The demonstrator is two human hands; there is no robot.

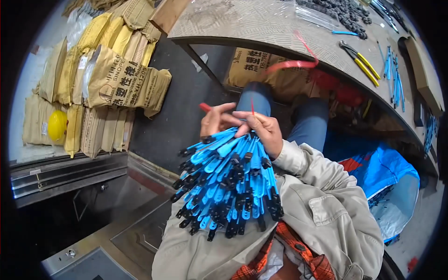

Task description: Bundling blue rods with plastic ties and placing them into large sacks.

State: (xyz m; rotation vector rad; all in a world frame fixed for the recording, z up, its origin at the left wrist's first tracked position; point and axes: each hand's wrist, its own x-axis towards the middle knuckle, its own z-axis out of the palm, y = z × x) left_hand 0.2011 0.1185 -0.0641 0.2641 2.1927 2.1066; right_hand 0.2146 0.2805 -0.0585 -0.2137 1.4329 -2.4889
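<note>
Item: bundle of blue strips [228,182] with black end pieces, held at centre of view above the person's lap, near side of the desk [261,23].

Hold: left hand [215,120] and right hand [261,128] both closed around the bundle's far end; a thin red tie [252,106] stands between the right fingers.

Orientation: long axis runs far to near; gathered end far, black tips fanned out toward the near left.

Risk: the near end is splayed and unbound, so loosening either grip would likely let strips slide out toward the floor.
</note>
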